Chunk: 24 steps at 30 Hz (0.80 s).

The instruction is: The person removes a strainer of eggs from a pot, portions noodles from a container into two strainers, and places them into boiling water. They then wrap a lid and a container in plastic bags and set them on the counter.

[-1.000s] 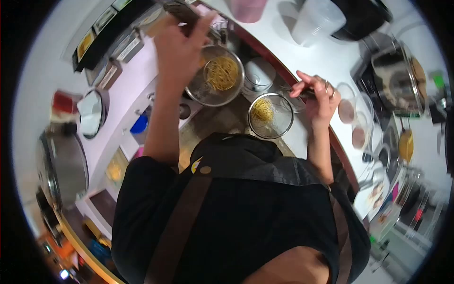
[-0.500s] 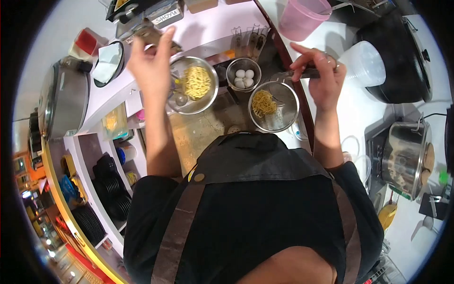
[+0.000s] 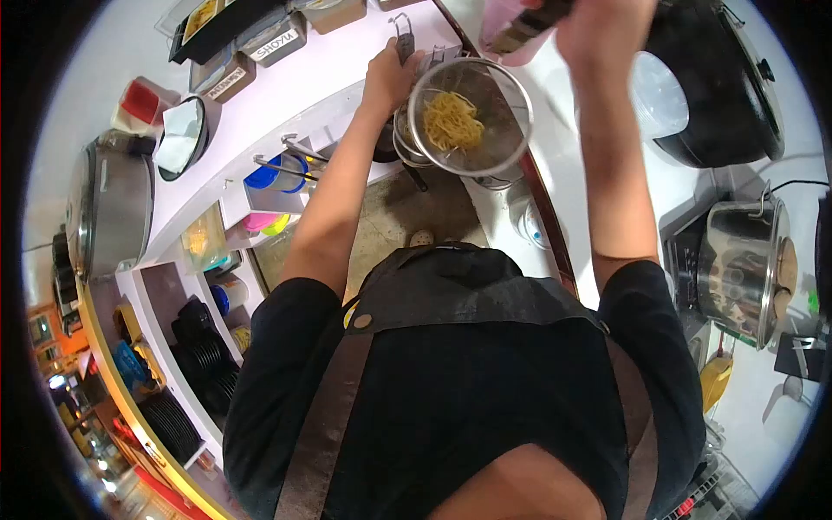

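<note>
A round mesh strainer [image 3: 472, 161] with a clump of yellow noodles [image 3: 452, 121] in it is held up near the middle of the view. My right hand [image 3: 602, 35], blurred and partly cut off by the top edge, is closed around a dark handle [image 3: 529, 24] that runs toward this strainer. To the left, my left hand [image 3: 392, 76] is closed on an upright dark handle [image 3: 405, 42] with a wire hook at its top. Whatever hangs from that handle is mostly hidden by the strainer. Part of another round metal vessel [image 3: 407, 149] shows beneath.
Labelled sauce containers [image 3: 273, 42] line the back counter. A pink container [image 3: 504, 43] stands behind the right hand. On the right are stacked clear plastic bowls [image 3: 660, 95], a large black pot [image 3: 724, 113] and a steel pot [image 3: 737, 282]. Shelves at left hold black plates [image 3: 165, 420].
My left hand has moved right and closed on an upright handle. My right hand has gone up, and the noodle strainer now looks larger and higher. The eggs are out of sight.
</note>
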### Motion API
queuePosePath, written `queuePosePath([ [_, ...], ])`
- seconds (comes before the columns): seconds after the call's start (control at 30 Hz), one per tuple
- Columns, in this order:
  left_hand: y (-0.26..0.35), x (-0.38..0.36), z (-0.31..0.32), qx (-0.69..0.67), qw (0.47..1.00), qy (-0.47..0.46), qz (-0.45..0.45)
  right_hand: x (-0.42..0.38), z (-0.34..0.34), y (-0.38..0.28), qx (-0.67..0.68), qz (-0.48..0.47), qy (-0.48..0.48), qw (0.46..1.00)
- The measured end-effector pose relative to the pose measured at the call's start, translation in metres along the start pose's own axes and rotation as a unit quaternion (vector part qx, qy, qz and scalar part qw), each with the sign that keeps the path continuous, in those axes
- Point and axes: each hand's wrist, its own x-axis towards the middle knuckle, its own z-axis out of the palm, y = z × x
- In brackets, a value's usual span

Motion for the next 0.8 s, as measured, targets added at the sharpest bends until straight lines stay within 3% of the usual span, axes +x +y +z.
queuePosePath([
  [0.13, 0.004, -0.006, -0.024, -0.247, 0.961, -0.121, -0.022, 0.002, 0.018, 0.080, 0.026, 0.082, -0.005, 0.996],
  [0.17, -0.003, -0.002, -0.027, -0.207, 0.965, -0.152, -0.055, 0.000, 0.025, 0.094, 0.065, 0.077, -0.011, 0.995],
  [0.23, -0.028, 0.004, -0.031, -0.123, 0.961, -0.213, -0.123, -0.007, 0.022, 0.138, -0.002, 0.089, -0.093, 0.992],
  [0.33, -0.048, -0.009, -0.042, -0.085, 0.977, -0.164, -0.104, -0.016, 0.034, 0.183, 0.021, 0.111, -0.119, 0.986],
  [0.4, -0.053, -0.021, -0.038, -0.183, 0.967, -0.141, -0.109, -0.018, 0.037, 0.216, 0.058, 0.103, -0.122, 0.985],
  [0.5, -0.081, -0.032, -0.022, -0.217, 0.952, -0.180, -0.117, -0.018, 0.032, 0.213, -0.183, 0.064, -0.177, 0.965],
  [0.53, -0.090, -0.038, -0.011, -0.221, 0.959, -0.145, -0.107, -0.022, 0.032, 0.196, -0.161, 0.104, -0.183, 0.964],
  [0.67, -0.065, -0.055, -0.015, -0.203, 0.971, -0.058, -0.107, -0.043, 0.021, 0.223, -0.222, 0.019, -0.175, 0.959],
  [0.73, -0.063, -0.059, -0.011, -0.172, 0.973, -0.054, -0.147, -0.057, 0.022, 0.230, -0.225, 0.028, -0.169, 0.959],
  [0.8, -0.057, -0.061, -0.012, -0.113, 0.975, -0.063, -0.180, -0.063, 0.025, 0.235, -0.114, 0.130, -0.206, 0.963],
])
